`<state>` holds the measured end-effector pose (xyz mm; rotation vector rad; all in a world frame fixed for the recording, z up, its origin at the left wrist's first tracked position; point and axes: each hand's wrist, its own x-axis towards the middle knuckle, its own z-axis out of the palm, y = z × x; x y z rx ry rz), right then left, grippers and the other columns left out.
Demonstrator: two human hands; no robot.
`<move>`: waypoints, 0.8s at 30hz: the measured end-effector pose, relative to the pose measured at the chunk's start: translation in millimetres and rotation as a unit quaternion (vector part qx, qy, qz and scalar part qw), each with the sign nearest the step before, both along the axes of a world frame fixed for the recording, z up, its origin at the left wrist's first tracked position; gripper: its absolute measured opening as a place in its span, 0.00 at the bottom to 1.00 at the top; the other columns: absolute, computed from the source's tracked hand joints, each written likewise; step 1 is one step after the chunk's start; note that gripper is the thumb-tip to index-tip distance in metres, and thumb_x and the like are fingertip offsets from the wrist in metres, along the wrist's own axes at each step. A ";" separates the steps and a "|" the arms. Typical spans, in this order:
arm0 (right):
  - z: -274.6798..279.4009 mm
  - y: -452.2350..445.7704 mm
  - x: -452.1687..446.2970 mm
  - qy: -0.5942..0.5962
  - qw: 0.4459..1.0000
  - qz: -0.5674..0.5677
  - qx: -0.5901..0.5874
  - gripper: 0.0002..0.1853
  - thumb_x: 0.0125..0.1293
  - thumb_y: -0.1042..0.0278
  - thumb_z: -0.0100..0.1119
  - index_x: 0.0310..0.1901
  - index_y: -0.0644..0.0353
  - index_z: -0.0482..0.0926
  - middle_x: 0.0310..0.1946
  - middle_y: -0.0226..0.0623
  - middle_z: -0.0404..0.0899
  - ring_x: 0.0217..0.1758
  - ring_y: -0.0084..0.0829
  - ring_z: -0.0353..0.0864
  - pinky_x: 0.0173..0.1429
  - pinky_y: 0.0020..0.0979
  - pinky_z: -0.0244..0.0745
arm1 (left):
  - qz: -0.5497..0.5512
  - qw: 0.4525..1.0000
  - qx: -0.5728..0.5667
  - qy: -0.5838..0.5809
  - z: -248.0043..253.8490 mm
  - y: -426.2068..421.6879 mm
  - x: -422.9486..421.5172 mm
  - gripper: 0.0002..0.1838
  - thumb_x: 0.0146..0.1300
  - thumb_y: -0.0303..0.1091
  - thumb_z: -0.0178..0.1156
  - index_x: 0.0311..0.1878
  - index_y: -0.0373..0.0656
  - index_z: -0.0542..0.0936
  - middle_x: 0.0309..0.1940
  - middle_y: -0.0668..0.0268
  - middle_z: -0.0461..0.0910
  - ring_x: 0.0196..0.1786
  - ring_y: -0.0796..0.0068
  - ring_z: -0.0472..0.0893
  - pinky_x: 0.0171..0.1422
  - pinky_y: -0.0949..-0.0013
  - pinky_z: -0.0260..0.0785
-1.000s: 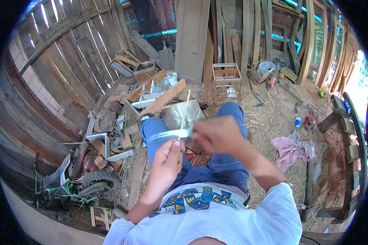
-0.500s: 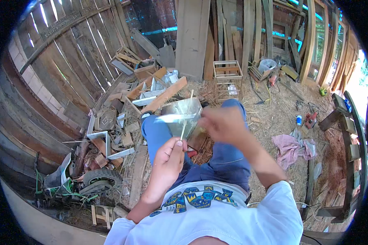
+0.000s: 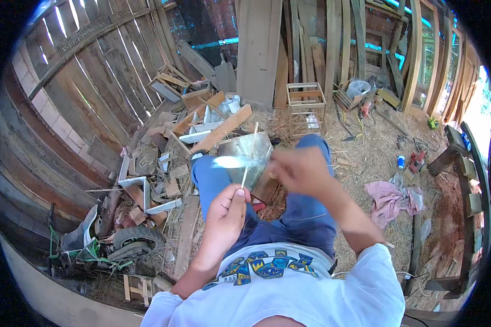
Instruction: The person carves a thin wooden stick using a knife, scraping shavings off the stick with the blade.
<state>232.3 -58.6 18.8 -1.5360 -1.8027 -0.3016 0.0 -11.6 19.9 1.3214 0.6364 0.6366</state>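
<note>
My left hand [image 3: 228, 213] is closed round the lower end of a thin pale wooden stick [image 3: 250, 155], thumb on top. The stick points up and away from me, between my knees. My right hand [image 3: 301, 170], smeared by motion, is closed on a knife whose bright blade [image 3: 230, 162] reaches left across the stick. The handle is hidden in my fingers, and I cannot tell whether the blade touches the stick. Beneath them, a dull greyish flat-sided piece [image 3: 244, 144] sits between my legs, partly covered by the blade and stick.
Wood offcuts [image 3: 223, 129] are heaped ahead on the left. A small wooden rack [image 3: 305, 109] stands ahead. To my right lie a pink cloth [image 3: 384, 201], a blue can [image 3: 401, 162] and a red power tool [image 3: 417, 162]. A wheel [image 3: 139, 240] is at lower left.
The blade and my right hand have shifted slightly and the blade looks more blurred. My left hand keeps its hold on the stick, nearly still.
</note>
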 end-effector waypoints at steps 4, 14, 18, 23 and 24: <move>-1.1 -3.6 -9.0 -0.026 0.999 0.037 -0.019 0.12 0.69 0.55 0.64 0.33 0.52 0.77 0.20 0.38 0.78 0.23 0.44 0.83 0.25 0.46 0.72 | 0.001 1.000 0.030 -0.005 -1.6 -2.5 3.4 0.12 0.84 0.37 0.48 0.41 0.45 0.73 0.18 0.82 0.58 0.17 0.93 0.54 0.20 0.78 0.44; -1.6 -2.8 -16.9 -0.051 0.997 0.045 -0.020 0.11 0.70 0.53 0.63 0.36 0.50 0.78 0.20 0.36 0.79 0.22 0.45 0.82 0.24 0.45 0.73 | 0.045 0.992 0.118 0.007 -9.1 1.2 5.5 0.11 0.84 0.37 0.49 0.43 0.44 0.76 0.18 0.83 0.60 0.18 0.94 0.55 0.20 0.79 0.44; -1.5 0.1 -11.6 -0.019 1.000 -0.016 -0.010 0.11 0.66 0.57 0.66 0.34 0.52 0.76 0.22 0.36 0.77 0.24 0.43 0.81 0.26 0.43 0.70 | 0.030 0.996 0.079 -0.008 -5.1 4.2 6.6 0.11 0.84 0.37 0.49 0.44 0.44 0.76 0.19 0.83 0.59 0.18 0.94 0.54 0.20 0.79 0.44; 3.5 1.9 -0.3 -0.015 1.000 -0.013 0.003 0.13 0.69 0.52 0.64 0.34 0.50 0.78 0.21 0.35 0.79 0.22 0.42 0.82 0.24 0.44 0.72 | 0.034 0.996 0.085 0.006 -1.1 1.2 3.6 0.11 0.84 0.37 0.49 0.43 0.44 0.75 0.18 0.83 0.59 0.18 0.93 0.55 0.21 0.79 0.44; 6.1 4.9 5.8 -0.011 0.998 -0.054 0.008 0.13 0.69 0.51 0.65 0.34 0.50 0.78 0.21 0.35 0.79 0.22 0.41 0.82 0.24 0.44 0.72 | 0.036 0.996 0.085 0.002 -1.2 0.4 4.7 0.11 0.84 0.37 0.49 0.43 0.44 0.75 0.18 0.83 0.59 0.18 0.93 0.55 0.21 0.79 0.44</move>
